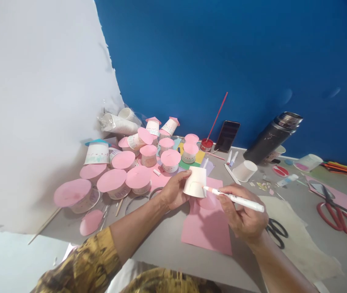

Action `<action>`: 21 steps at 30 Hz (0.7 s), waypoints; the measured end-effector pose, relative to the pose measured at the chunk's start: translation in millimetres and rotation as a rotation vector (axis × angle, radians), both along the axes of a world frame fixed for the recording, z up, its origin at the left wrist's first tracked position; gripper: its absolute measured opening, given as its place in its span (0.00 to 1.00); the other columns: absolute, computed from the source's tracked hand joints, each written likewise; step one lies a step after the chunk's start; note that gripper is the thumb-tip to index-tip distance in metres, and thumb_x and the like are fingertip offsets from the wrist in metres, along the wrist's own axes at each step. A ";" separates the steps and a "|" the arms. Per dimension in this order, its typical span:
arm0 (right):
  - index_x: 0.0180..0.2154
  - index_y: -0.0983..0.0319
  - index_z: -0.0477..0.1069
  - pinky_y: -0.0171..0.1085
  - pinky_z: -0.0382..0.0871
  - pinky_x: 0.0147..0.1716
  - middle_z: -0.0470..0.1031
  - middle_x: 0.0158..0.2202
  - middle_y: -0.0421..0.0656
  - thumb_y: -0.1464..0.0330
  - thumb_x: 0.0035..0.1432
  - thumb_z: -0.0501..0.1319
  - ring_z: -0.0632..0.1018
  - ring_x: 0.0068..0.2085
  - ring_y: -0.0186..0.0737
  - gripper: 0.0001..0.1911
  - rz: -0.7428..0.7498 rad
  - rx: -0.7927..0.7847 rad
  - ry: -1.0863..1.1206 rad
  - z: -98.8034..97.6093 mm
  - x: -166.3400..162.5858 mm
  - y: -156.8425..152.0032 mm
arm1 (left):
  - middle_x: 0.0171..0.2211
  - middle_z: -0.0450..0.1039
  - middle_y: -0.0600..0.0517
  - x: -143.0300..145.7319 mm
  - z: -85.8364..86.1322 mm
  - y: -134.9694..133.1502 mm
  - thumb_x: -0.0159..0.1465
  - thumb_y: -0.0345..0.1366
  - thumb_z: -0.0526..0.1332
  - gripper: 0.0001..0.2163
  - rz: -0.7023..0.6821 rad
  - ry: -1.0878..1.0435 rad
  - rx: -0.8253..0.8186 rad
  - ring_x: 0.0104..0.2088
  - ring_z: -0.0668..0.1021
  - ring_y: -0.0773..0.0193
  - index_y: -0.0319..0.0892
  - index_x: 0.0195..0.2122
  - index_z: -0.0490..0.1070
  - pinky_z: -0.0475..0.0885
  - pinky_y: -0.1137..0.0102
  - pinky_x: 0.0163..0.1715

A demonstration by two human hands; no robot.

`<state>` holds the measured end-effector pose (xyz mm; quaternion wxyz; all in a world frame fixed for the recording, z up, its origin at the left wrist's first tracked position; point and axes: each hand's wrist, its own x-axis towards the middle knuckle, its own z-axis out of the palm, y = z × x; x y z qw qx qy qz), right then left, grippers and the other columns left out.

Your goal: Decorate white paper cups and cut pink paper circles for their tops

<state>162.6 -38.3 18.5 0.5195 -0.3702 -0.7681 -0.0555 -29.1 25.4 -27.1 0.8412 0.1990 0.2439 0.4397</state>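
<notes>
My left hand (175,189) is closed around a white paper cup (196,182) held upside down over a pink paper sheet (207,228). My right hand (242,211) grips a white marker (237,200) in a pinch. The marker's tip touches the cup's lower right side. A pink paper circle lies on the sheet just below the cup.
Several upside-down cups topped with pink discs (121,179) crowd the left of the grey table. A stack of white cups (117,123), a phone (227,135), a red paint pot (206,144), a dark flask (273,137), red scissors (338,215) and black scissors (275,232) lie around.
</notes>
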 end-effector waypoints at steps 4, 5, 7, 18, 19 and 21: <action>0.41 0.58 0.74 0.35 0.74 0.28 0.82 0.30 0.41 0.73 0.67 0.63 0.80 0.26 0.38 0.04 0.004 -0.005 0.027 -0.6 0.5 -1.3 | 0.37 0.80 0.42 -0.3 1.1 0.1 0.67 0.37 0.64 0.14 0.006 0.008 -0.004 0.36 0.82 0.52 0.33 0.48 0.77 0.79 0.59 0.37; 0.41 0.58 0.74 0.35 0.74 0.28 0.82 0.30 0.41 0.73 0.67 0.63 0.80 0.27 0.38 0.04 0.004 -0.005 0.032 -0.6 0.4 -1.2 | 0.37 0.80 0.42 -0.2 0.9 0.0 0.67 0.37 0.64 0.13 0.008 0.014 -0.008 0.36 0.82 0.52 0.33 0.48 0.77 0.79 0.59 0.37; 0.41 0.58 0.74 0.34 0.74 0.28 0.82 0.30 0.40 0.73 0.67 0.63 0.80 0.27 0.37 0.04 0.008 -0.002 0.035 -0.3 0.1 -0.6 | 0.38 0.80 0.42 0.1 0.3 -0.2 0.67 0.37 0.64 0.13 0.001 0.021 -0.014 0.37 0.82 0.53 0.33 0.48 0.77 0.79 0.60 0.37; 0.40 0.58 0.74 0.37 0.73 0.26 0.81 0.27 0.40 0.74 0.66 0.62 0.79 0.25 0.39 0.05 0.077 0.020 -0.029 2.9 -1.3 -0.1 | 0.38 0.80 0.40 -1.0 0.1 1.8 0.67 0.39 0.63 0.16 -0.011 0.013 0.007 0.36 0.82 0.51 0.32 0.50 0.76 0.80 0.57 0.38; 0.40 0.59 0.74 0.36 0.72 0.26 0.80 0.27 0.40 0.74 0.65 0.62 0.79 0.24 0.38 0.05 0.095 0.014 -0.028 3.3 -1.4 -0.6 | 0.37 0.80 0.40 -0.9 0.1 2.3 0.68 0.40 0.63 0.16 -0.011 0.016 0.001 0.36 0.82 0.52 0.32 0.50 0.76 0.80 0.58 0.38; 0.40 0.59 0.74 0.36 0.72 0.26 0.80 0.27 0.40 0.74 0.65 0.62 0.79 0.25 0.38 0.05 0.109 0.000 -0.012 3.3 -1.4 -1.1 | 0.37 0.80 0.41 -0.7 -0.3 3.0 0.68 0.39 0.62 0.16 -0.011 0.017 0.000 0.35 0.82 0.52 0.32 0.49 0.76 0.80 0.58 0.37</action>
